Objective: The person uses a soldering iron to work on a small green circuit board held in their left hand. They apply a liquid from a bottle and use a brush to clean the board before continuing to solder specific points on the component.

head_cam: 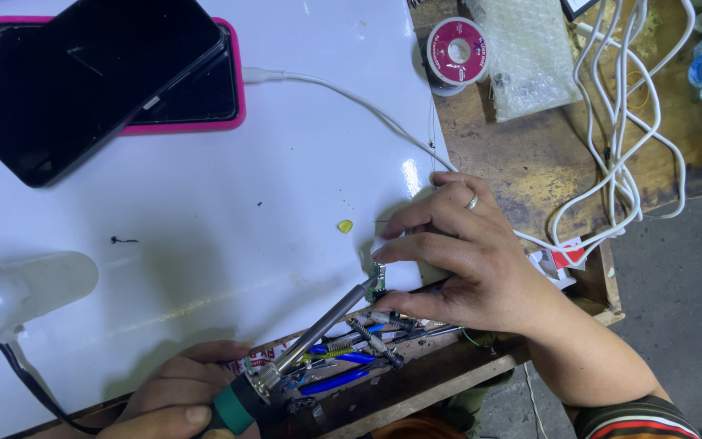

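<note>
The left hand point(180, 394) grips a soldering iron point(310, 337), its shaft slanting up-right to the small green circuit board point(378, 282). The right hand point(465, 256), fingers curled, pins that board on the table point(205, 244).

My right hand point(465, 260) wears a plain silver band on the ring finger, and a cuff striped red, dark and pale shows at that forearm. My left hand point(176, 398) is bare.
</note>
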